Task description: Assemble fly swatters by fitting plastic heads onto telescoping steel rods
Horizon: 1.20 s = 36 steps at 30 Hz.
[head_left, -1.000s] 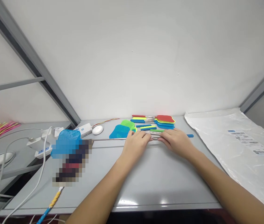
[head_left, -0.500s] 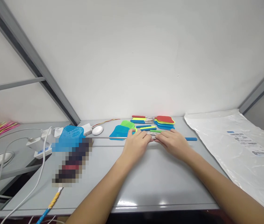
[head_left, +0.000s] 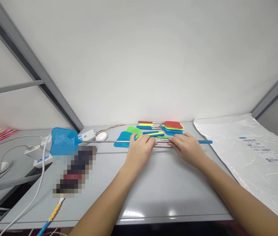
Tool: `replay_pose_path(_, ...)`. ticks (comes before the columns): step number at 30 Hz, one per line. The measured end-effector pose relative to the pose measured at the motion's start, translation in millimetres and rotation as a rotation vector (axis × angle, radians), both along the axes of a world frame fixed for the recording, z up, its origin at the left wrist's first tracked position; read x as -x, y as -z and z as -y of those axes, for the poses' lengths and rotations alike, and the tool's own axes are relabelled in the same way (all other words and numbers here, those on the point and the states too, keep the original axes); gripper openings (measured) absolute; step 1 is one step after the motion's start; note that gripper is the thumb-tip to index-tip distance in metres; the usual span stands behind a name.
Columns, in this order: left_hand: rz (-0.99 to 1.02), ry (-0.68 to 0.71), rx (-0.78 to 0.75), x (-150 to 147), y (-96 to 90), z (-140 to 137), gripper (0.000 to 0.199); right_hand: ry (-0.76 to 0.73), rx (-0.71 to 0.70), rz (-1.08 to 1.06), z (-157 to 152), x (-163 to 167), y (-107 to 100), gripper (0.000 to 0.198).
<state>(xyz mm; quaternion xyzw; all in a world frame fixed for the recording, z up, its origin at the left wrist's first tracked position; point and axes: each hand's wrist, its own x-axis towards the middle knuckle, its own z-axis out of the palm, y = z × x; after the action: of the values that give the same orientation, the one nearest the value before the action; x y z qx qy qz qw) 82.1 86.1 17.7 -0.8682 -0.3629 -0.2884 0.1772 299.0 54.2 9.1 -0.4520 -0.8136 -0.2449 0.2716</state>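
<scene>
A blue fly swatter [head_left: 65, 137] stretches sideways across the table, its thin metal rod drawn out long and its mesh head at the left. My left hand [head_left: 141, 149] is closed around the middle of the rod. Near the blue handle end, my right hand [head_left: 186, 147] grips the same swatter with bent fingers. Under and between the hands lie more metal rods and a green handle [head_left: 162, 137], partly covered. Just beyond my left hand are a teal swatter head [head_left: 121, 140] and a green swatter head [head_left: 133, 130].
Short swatters, the top one red [head_left: 174, 125], are stacked by the wall. A white plastic mailer [head_left: 227, 141] covers the right side. At left are a white power strip [head_left: 41, 161], cables, a white mouse [head_left: 101, 136] and a pixelated object [head_left: 76, 172].
The blue swatter's head has moved left and its handle end slightly right, so the rod looks longer. My hands are a little farther apart.
</scene>
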Motion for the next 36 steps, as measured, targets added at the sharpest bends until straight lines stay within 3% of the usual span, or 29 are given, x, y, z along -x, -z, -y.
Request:
replay_pose_path(5, -0.055, 0.003, 0.030, -7, 0.8, 6, 0.021, -0.031, 0.041, 0.014, 1, 5, 2, 0.024)
replay_pose_path(12, -0.032, 0.002, 0.086, 6, -3.8, -5, 0.022, -0.008, 0.104, 0.055, -1, -10, -1, 0.029)
replay_pose_path(17, -0.020, -0.002, 0.042, 6, -3.1, -5, 0.024, 0.024, 0.112, 0.035, 2, -15, -2, 0.029)
replay_pose_path(27, 0.072, 0.076, -0.037, -45, 4.5, -3, 0.022, 0.060, 0.032, -0.006, 4, -31, -11, 0.025)
replay_pose_path(32, 0.132, 0.093, -0.045, -68, 6.2, -7, 0.019, 0.163, -0.049, -0.062, -1, -50, -4, 0.037)
replay_pose_path(36, 0.137, 0.106, -0.070, -70, 3.3, -8, 0.018, 0.223, -0.095, -0.068, -5, -54, -1, 0.047)
